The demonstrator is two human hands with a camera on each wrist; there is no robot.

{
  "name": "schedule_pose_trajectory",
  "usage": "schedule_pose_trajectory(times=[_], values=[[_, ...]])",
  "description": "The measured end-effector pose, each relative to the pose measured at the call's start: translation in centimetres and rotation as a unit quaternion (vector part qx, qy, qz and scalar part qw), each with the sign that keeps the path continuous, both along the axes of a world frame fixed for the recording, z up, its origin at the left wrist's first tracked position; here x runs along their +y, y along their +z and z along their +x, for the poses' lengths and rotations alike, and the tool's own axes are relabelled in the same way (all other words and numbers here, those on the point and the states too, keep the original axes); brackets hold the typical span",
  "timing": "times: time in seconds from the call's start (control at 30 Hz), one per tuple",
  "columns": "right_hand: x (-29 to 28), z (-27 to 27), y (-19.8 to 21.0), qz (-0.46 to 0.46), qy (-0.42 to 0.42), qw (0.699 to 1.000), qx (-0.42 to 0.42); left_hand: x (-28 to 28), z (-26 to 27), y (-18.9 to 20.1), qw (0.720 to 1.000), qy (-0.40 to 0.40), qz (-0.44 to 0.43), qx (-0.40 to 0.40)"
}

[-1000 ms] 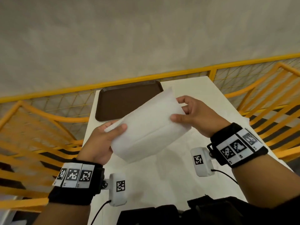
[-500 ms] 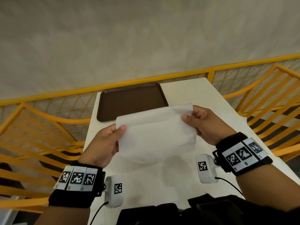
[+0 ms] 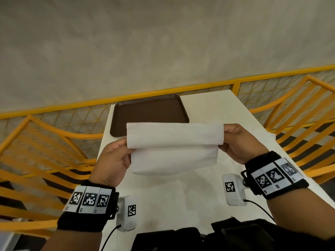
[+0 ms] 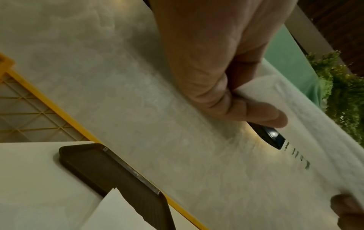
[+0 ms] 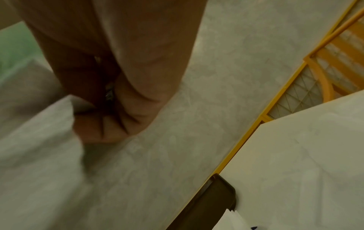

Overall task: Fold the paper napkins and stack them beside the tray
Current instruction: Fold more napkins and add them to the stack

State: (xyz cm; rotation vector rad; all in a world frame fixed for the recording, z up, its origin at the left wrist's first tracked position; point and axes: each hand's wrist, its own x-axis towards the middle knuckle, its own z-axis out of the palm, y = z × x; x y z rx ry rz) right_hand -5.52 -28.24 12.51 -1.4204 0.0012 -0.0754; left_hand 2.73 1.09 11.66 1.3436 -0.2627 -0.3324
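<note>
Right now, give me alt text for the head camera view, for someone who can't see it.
Two hands hold a white paper napkin in the air above a white table, the left hand pinching one end and the right hand the other, its top edge folded over toward the viewer. Behind it sits an empty brown tray; yellow railings flank the table.

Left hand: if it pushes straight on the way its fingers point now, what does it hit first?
Likely the brown tray. The left hand, pinching the napkin in the air, points up the white table toward the tray's near left corner. Depth is unclear; it may pass above it.
</note>
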Motion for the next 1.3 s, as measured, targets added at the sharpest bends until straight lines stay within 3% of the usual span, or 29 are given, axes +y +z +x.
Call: schedule_pose_trajectory(times=[0.17,0.3,0.43,0.53,0.77,1.0,1.17,1.3], values=[[-0.1,0.0,0.3,0.021,-0.016,1.0,0.011,0.4,-0.3,0.0,1.0,-0.018,-0.004,-0.02],[0.7,0.5,-0.1,-0.044,-0.056,0.997,0.028,0.4,-0.3,-0.4,0.996,0.01,0.068,-0.061],[1.0,1.0,-1.2,0.005,-0.045,0.994,0.102,0.3,0.1,-1.3,0.992,0.008,0.108,-0.067],[1.7,1.1,-2.3,-0.035,-0.032,0.988,0.144,0.2,0.9,-2.4,0.987,0.004,0.148,-0.062],[2.0,2.5,-5.8,-0.149,-0.08,0.968,0.186,-0.4,3.1,-5.9,0.941,0.013,0.328,-0.086],[1.1,6.0,-9.6,-0.251,-0.112,0.937,0.217,-2.3,6.4,-8.1,0.927,-0.014,0.371,-0.055],[0.8,10.5,-11.5,-0.302,-0.122,0.917,0.231,-4.4,9.9,-9.5,0.87,0.079,0.473,-0.117],[0.5,14.0,-12.9,-0.327,-0.13,0.905,0.239,-5.5,12.5,-11.2,0.87,0.083,0.475,-0.097]])
